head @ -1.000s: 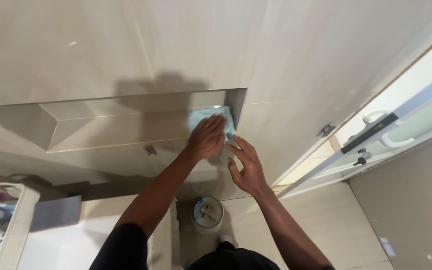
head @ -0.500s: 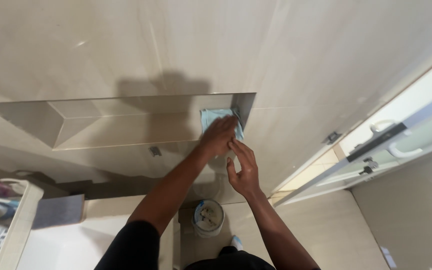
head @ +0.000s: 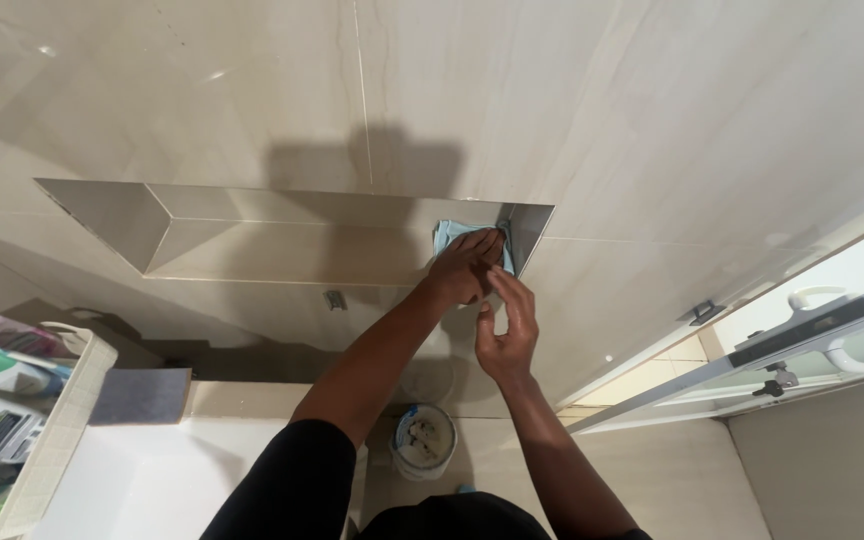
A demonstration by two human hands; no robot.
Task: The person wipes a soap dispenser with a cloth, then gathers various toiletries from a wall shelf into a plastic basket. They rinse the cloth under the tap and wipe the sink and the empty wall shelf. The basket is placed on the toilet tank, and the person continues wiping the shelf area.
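The left hand (head: 464, 265) is pressed flat on a light blue cloth (head: 449, 233), fingers spread and bent over it, holding it against the back of a long recessed niche (head: 252, 235) in the tiled wall (head: 602, 120). The cloth sits at the niche's right end, close against the right side wall of the recess, and most of it is hidden under the hand. The right hand (head: 507, 335) is just below and beside the left, open with the fingers loosely curved, the fingertips close to the niche's lower edge; it grips nothing that I can see. The shadow of the person's head and arms falls on the wall above the niche.

Down below the arms a small round tub (head: 424, 440) with a white lid stands on the floor near the wall. To the left, a woven basket (head: 57, 425) holds packets and boxes, and a grey pad (head: 140, 395) lies just beside it on a pale ledge. To the right, a glass door (head: 802, 350) with a white handle (head: 837, 345) and dark metal fittings stands well apart from the hands.
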